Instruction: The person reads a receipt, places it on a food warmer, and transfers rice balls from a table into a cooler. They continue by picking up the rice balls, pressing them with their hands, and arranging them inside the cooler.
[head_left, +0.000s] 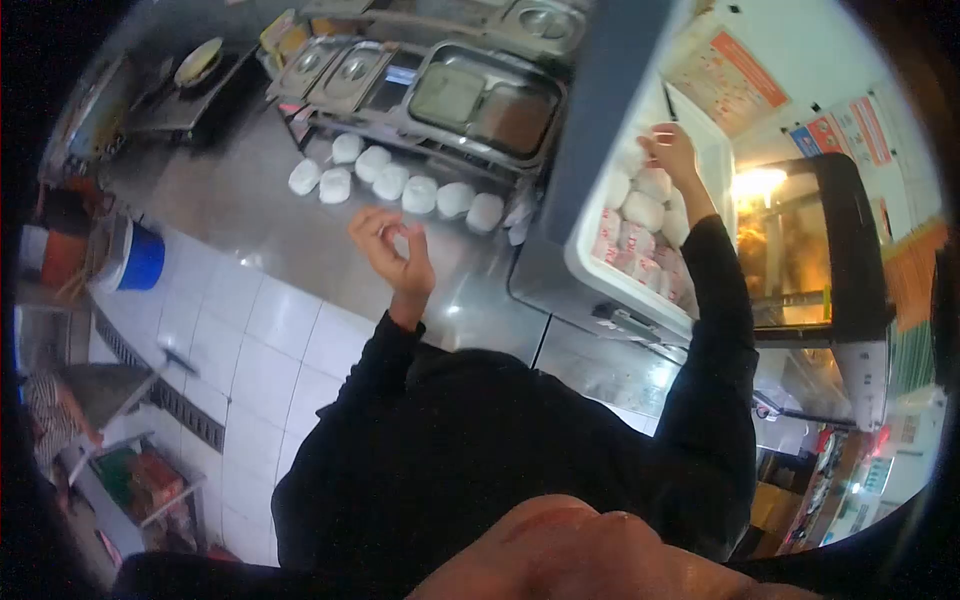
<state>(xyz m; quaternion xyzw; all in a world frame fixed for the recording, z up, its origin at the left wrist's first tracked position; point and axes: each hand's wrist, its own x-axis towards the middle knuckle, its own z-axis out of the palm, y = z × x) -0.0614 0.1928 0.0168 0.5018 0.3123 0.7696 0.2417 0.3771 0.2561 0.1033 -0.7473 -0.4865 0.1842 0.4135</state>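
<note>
My left hand [393,247] hovers over the front of the steel counter [470,270], its fingers loosely curled, a gap between thumb and forefinger, nothing held. Just beyond it, several round white wrapped bundles [420,194] lie in an uneven row. My right hand [672,155] reaches into a white-lined insulated box [585,265] at the right. Its fingers are bent around the edge of a white wrapped bundle [629,157] near the far end; part of the grip is hidden. More wrapped bundles fill the box, some with red print [637,240] at the near end.
Behind the row stand lidded steel pans [350,75] and a rectangular steel tray [485,100]. The box's dark raised lid [610,90] is at its left. A lit glass-fronted cabinet [790,240] stands right of the box. A blue bucket [140,258] and another person [50,415] are at left.
</note>
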